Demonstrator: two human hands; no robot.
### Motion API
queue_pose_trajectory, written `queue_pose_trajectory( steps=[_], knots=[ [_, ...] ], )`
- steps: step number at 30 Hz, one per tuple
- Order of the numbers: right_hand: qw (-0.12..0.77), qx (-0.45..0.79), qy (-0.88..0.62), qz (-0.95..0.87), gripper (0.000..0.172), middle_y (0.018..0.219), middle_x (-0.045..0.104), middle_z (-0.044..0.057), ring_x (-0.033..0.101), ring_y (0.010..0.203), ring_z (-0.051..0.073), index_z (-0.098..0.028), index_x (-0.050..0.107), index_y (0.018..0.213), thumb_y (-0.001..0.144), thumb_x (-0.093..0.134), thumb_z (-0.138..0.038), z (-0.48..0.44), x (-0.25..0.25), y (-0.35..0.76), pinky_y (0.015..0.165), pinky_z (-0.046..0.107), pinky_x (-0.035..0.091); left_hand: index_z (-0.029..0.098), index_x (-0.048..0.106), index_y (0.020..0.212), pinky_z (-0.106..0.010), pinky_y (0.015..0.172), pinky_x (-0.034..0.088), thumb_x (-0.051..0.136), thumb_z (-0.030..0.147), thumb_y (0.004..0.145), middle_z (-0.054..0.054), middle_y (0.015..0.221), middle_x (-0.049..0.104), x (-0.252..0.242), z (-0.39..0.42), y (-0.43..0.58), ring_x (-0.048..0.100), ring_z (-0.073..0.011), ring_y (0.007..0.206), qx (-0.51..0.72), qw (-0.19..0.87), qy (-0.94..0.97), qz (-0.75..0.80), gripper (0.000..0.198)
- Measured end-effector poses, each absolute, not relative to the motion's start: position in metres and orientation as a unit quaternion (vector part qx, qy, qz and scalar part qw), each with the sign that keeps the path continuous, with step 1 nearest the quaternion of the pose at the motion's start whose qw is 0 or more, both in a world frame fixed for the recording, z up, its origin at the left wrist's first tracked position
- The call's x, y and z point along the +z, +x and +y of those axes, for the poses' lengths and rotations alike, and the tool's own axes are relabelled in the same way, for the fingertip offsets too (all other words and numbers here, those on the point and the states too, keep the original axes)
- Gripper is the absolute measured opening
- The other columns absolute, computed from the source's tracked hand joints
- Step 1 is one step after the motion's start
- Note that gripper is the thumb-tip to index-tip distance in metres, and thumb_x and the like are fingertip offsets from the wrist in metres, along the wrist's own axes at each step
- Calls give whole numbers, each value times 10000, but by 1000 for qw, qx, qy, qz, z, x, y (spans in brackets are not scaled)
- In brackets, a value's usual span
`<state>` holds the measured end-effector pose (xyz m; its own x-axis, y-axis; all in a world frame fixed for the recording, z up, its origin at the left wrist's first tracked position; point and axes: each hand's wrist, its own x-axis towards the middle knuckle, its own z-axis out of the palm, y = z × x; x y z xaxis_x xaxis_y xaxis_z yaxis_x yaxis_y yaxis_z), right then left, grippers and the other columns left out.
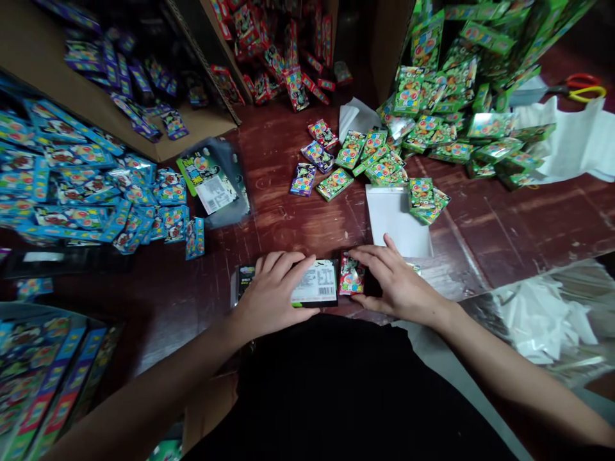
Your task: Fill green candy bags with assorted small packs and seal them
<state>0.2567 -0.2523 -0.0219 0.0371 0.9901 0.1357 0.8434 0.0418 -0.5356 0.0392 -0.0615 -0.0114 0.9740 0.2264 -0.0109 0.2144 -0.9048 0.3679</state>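
Pressing the labelled pouch (314,283) flat on the desk (269,211) under the left hand (273,298), grip spread; pinching a red packet (352,276) at the pouch's right end with the right hand (394,285). Looks early, with green packets (432,128) and blue packets (96,186) heaped loose beyond.

Packing workroom. Dark red wooden table (269,166); sorted heaps of small blue packets (72,186), green packets (451,115) and red packets (278,57); open cardboard cartons (29,51); clear plastic sleeves (528,320); scissors (583,88).
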Motion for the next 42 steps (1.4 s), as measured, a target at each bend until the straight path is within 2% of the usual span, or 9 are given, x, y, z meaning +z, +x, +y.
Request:
queue_pose_trajectory(
  steps=[5, 8, 12, 14, 18, 21, 27, 35, 42],
  knots=[
    [258, 178, -662, -680, 760, 1407, 546, 188, 519, 1340, 341, -172, 338, 1529, 890, 688, -388, -259, -22, 250, 1228, 694, 153, 195, 480, 1440, -508, 993, 385, 815, 536, 711, -133, 1338, 566, -10, -66, 44, 482, -358, 1196, 15, 177, 977, 121, 871],
    [267, 215, -636, -691, 840, 1480, 501, 185, 452, 1415, 321, -188, 198, 1593, 918, 665, -368, -257, -20, 246, 1243, 651, 184, 203, 470, 1450, -504, 1015, 382, 830, 525, 694, -129, 1347, 559, -13, -68, 51, 471, -355, 1221, 7, 193, 975, 109, 898],
    [275, 253, -631, -680, 1037, 1684, 110, 223, 137, 1565, 336, -151, -79, 1613, 930, 648, -434, -265, -16, 246, 1240, 627, 199, 201, 461, 1460, -510, 1027, 381, 817, 545, 706, -129, 1354, 550, -16, -69, 57, 469, -351, 1224, 8, 208, 973, 102, 902],
    [264, 222, -666, -662, 1097, 1688, 42, 232, 80, 1568, 366, -148, -69, 1614, 895, 674, -515, -281, -16, 254, 1236, 657, 144, 203, 467, 1453, -516, 1015, 381, 798, 559, 724, -128, 1348, 555, -17, -67, 57, 474, -353, 1211, 5, 203, 974, 106, 877],
    [208, 124, -758, -605, 950, 1541, 417, 198, 357, 1456, 397, -230, 220, 1575, 838, 717, -564, -330, -24, 283, 1207, 726, 43, 214, 472, 1439, -516, 1002, 374, 803, 505, 725, -119, 1327, 568, -21, -64, 53, 486, -353, 1192, -5, 187, 977, 104, 839],
    [177, 130, -781, -584, 731, 1403, 539, 161, 480, 1341, 377, -248, 375, 1478, 869, 685, -509, -351, -28, 294, 1184, 748, 59, 225, 447, 1457, -515, 1025, 369, 806, 527, 722, -114, 1328, 562, -22, -67, 55, 487, -345, 1195, -5, 206, 976, 75, 872],
    [258, 171, -724, -616, 663, 1305, 562, 150, 519, 1289, 341, -232, 463, 1365, 825, 723, -517, -325, -11, 275, 1203, 707, 23, 227, 428, 1455, -491, 1085, 365, 790, 552, 745, -120, 1332, 544, -11, -80, 66, 481, -330, 1242, 23, 254, 966, 47, 860],
    [207, 182, -650, -708, 620, 1321, 580, 126, 576, 1240, 311, -242, 523, 1394, 862, 702, -506, -278, 9, 291, 1219, 689, 38, 230, 421, 1469, -489, 1095, 377, 820, 510, 712, -112, 1355, 539, -5, -76, 65, 505, -333, 1239, 15, 240, 967, 79, 900],
    [226, 54, -688, -687, 618, 1297, 565, 157, 547, 1260, 351, -220, 510, 1396, 872, 708, -480, -255, 18, 301, 1198, 725, 130, 240, 395, 1478, -497, 1107, 381, 831, 489, 698, -103, 1416, 498, -2, -77, 63, 514, -318, 1266, 24, 242, 953, 179, 928]
  ],
)
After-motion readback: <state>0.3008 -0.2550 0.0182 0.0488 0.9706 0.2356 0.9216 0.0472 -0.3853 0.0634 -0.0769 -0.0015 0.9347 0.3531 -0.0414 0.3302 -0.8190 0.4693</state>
